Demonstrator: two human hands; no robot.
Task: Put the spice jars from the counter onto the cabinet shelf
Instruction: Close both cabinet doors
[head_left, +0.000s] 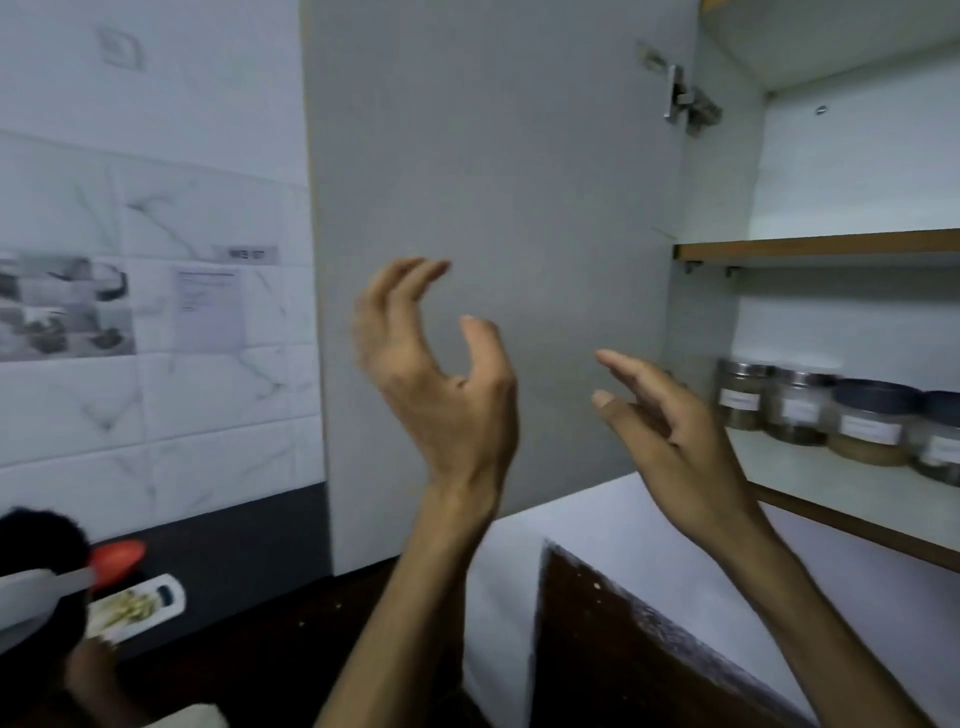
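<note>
Both hands are raised in the middle of the frame, in front of the open grey cabinet door (493, 234), and both hold nothing. The left hand (441, 374) is at centre, its fingers loosely curved with a wide gap between them and the thumb, like around an invisible cup, but empty. The right hand (675, 431) is a bit lower and to the right, fingers relaxed and half stretched toward the left, also empty, and it is near the edge of the cabinet but not touching. The spice jars (841, 415) stand at the right side of the frame on the lower cabinet shelf (831, 493), in a row near the front edge, approx. side by side and touching or almost touching. Two jars at the left of the row have shiny metal lids, the next two have dark lids; each has a white label, text too blurred to read. Inside is brown or beige powder, the 2nd jar has something whiter in the upper part and dark at the bottom. The last jar is cut by the frame edge. Above them, at the upper right, is another shelf (831, 247) w/ wood-colour front, and I see nothing on it from this angle. At the lower left there is a white tray (140, 608) with small yellowish pieces in it, on the dark counter (249, 649), next to a red object (119, 558), blurred.
</note>
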